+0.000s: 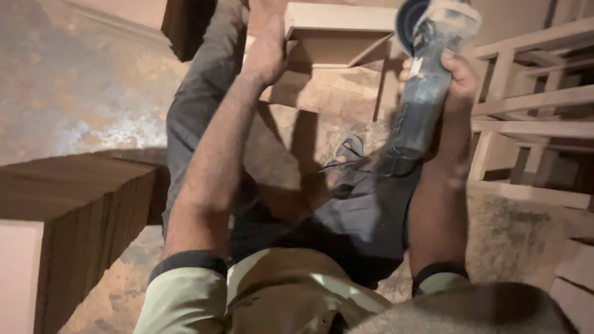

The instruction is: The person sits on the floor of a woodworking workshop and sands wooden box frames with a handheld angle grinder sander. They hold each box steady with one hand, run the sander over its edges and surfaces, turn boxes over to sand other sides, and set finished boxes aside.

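At the bottom of the frame, nearest the camera, lay the person's pale green shirt [291, 291] and dark trousers [365, 216], both forearms reaching away toward the top. The right hand [455, 80], at upper right, was closed round the body of an angle grinder [427, 86], its disc end tipped up near the top edge. The left hand [266, 52], at upper centre, pressed against the side of a small wooden piece [337, 34]; whether the fingers curled round its far edge could not be told, as the top of the frame cut them off. The piece sat at top centre, just left of the grinder's disc, and the two looked close but apart.

To do this step well, I judged that the left hand should brace the wood firmly and stay clear of the disc, and that the grinder wanted a steady, full grip with the disc brought on lightly.

A sandalled foot [349, 151] rested mid-frame on a dusty, mottled floor [80, 105]. At lower left stood a stack of dark boards [80, 204]. Farther off, along the right edge, rose pale wooden frames [532, 105] like unfinished furniture, in dim, warm light.
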